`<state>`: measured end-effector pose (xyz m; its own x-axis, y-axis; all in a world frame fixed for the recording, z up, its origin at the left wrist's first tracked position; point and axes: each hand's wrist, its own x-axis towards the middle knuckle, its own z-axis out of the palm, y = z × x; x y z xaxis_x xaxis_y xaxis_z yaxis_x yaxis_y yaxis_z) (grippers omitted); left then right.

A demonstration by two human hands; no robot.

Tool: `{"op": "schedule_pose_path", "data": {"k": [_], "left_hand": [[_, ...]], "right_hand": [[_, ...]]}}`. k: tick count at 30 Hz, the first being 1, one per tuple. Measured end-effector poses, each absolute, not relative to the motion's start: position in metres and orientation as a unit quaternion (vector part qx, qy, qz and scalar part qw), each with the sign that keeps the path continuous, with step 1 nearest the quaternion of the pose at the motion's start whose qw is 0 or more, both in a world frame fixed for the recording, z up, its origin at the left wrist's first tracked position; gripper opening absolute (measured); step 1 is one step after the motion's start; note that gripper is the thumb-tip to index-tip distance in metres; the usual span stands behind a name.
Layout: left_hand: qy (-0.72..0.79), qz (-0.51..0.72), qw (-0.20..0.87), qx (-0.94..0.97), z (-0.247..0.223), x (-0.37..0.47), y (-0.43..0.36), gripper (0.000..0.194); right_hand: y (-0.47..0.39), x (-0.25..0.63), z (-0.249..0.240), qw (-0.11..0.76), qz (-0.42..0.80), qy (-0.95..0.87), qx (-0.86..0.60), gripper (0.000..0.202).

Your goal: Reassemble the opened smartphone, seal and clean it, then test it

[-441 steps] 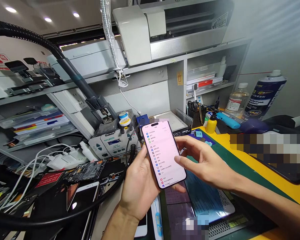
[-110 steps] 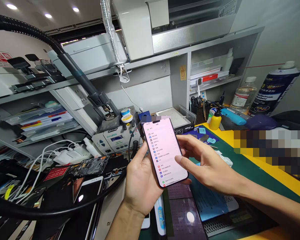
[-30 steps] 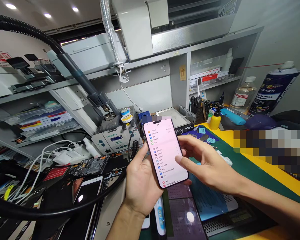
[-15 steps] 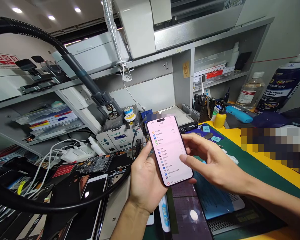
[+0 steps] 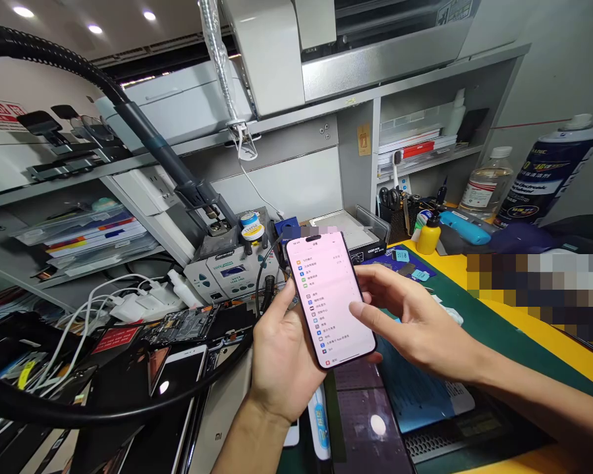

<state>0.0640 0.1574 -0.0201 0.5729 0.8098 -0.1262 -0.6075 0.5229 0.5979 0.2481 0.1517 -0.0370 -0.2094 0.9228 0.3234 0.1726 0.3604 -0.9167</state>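
A smartphone [image 5: 333, 309] with a lit pinkish-white settings list in Chinese is tilted up in front of me. My left hand [image 5: 284, 359] wraps round it from below and the left, thumb along its left edge and a fingertip showing past the lower right corner. At the phone's right side is my right hand [image 5: 420, 329], its thumb over the right part of the screen and its other fingers apart from the thumb, partly hidden near the phone's edge. Under the phone, a dark phone-like panel [image 5: 366, 428] lies on the green mat [image 5: 494, 342].
Several phones, including a black-screened one [image 5: 170, 395], crowd the left bench among cables. A black hose [image 5: 128, 416] loops across them. Behind stand a grey soldering station [image 5: 232, 276], a yellow bottle [image 5: 428, 236] and a spray can [image 5: 548, 174]. A blue sheet [image 5: 425, 388] lies at right.
The whole view has shifted slightly, so hands and phone appear a little further left. The grip looks the same, the right thumb still over the screen, and the list looks unchanged.
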Motion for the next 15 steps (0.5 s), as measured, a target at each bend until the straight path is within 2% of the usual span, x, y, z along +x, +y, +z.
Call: {"op": "schedule_pose_path", "data": {"k": [15], "left_hand": [[0.192, 0.431, 0.847, 0.245, -0.0182, 0.0675, 0.1568, 0.057]], "right_hand": [[0.1507, 0.2501, -0.0415, 0.464, 0.411, -0.687, -0.379, 0.052]]}}
